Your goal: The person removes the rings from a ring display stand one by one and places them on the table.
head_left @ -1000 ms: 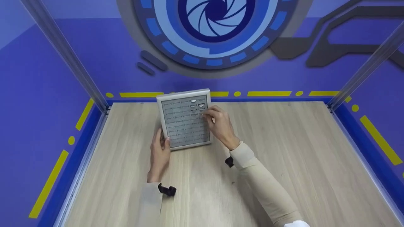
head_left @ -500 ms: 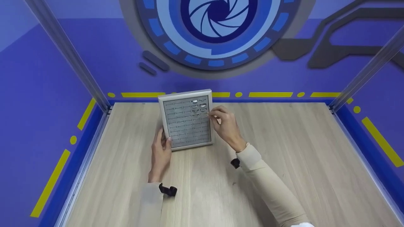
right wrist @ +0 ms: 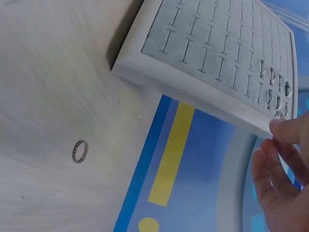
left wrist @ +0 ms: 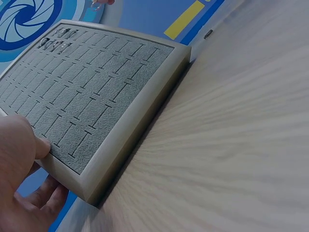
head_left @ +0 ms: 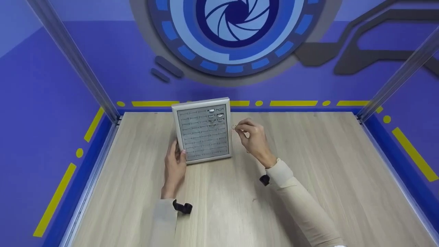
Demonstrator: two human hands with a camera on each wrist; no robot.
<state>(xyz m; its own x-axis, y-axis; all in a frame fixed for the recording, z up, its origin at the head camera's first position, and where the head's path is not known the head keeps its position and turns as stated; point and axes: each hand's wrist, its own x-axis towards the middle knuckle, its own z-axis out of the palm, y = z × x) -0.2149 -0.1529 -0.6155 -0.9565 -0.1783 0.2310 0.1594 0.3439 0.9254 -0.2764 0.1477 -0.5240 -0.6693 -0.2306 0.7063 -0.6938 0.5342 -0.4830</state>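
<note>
A ring display tray (head_left: 202, 140) with a pale frame and grey slotted padding stands tilted up on the table. My left hand (head_left: 175, 168) grips its lower left edge, thumb on the front and fingers behind, as the left wrist view shows. Several silvery rings (head_left: 220, 115) sit in the slots of the two right columns near the top. Just right of the frame, apart from it in the head view, my right hand (head_left: 255, 139) pinches a small ring (head_left: 234, 127) between thumb and fingertips. In the right wrist view this ring (right wrist: 279, 115) is partly hidden by the thumb.
One loose ring (right wrist: 80, 151) lies on the wooden table (head_left: 308, 164). Behind the tray rises a blue patterned wall (head_left: 291, 87). Metal posts (head_left: 79, 68) stand at the back corners, and side panels (head_left: 44, 137) close off both sides.
My right hand has drawn away from the tray's right column, moving right and slightly down with the ring pinched in it. The left hand keeps its grip on the tray.
</note>
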